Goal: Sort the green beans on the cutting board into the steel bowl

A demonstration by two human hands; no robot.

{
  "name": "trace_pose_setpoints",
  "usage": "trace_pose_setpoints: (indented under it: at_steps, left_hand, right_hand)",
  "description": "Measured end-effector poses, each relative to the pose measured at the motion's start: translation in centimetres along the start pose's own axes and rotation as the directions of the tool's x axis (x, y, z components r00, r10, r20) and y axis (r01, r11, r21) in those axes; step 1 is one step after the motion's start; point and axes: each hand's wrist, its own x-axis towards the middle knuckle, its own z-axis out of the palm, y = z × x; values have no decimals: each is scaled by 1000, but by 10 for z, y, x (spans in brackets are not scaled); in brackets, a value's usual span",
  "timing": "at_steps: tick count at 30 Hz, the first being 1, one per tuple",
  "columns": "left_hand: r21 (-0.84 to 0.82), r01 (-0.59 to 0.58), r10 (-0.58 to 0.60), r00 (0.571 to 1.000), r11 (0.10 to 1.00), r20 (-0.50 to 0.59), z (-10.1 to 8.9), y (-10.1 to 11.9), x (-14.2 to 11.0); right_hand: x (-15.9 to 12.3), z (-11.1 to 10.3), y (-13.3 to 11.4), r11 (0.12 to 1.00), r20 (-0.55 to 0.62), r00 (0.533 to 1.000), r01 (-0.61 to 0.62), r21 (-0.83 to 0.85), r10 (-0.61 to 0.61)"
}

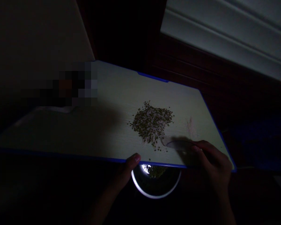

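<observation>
A loose heap of small dark green seeds or beans (152,122), mixed with pale grit, lies on a pale board (112,81) with a blue rim. My right hand (216,159) pinches what looks like a spoon (178,143), its tip at the heap's near right side. The thumb of my left hand (132,161) presses on the board's near edge; its other fingers are hidden beneath. Under that edge, between my hands, sits a round bowl (156,196) with a bright rim and more green grains inside. The board hides the bowl's far part.
A faint smear of pale powder (190,126) lies on the board right of the heap. Something blurred out (70,87) is at the board's left end. White ridged panels (224,31) stand at upper right. The surroundings are very dark.
</observation>
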Motion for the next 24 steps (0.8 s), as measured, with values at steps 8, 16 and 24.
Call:
trace_pose_setpoints:
  at_steps: [8,16,24]
  left_hand:
    - [-70,14,-15,1000,997,-20,6,9,-3]
    - [-50,-1,3,999,999,35,8,12,-3]
    - [-100,79,-90,990,992,-107,1,0,-1]
  right_hand:
    - [-2,1,2,999,-12,1000,-14,46,15]
    - [-3,0,3,995,-10,1000,-25,93,26]
    - [-4,0,6,994,13,999,-40,105,39]
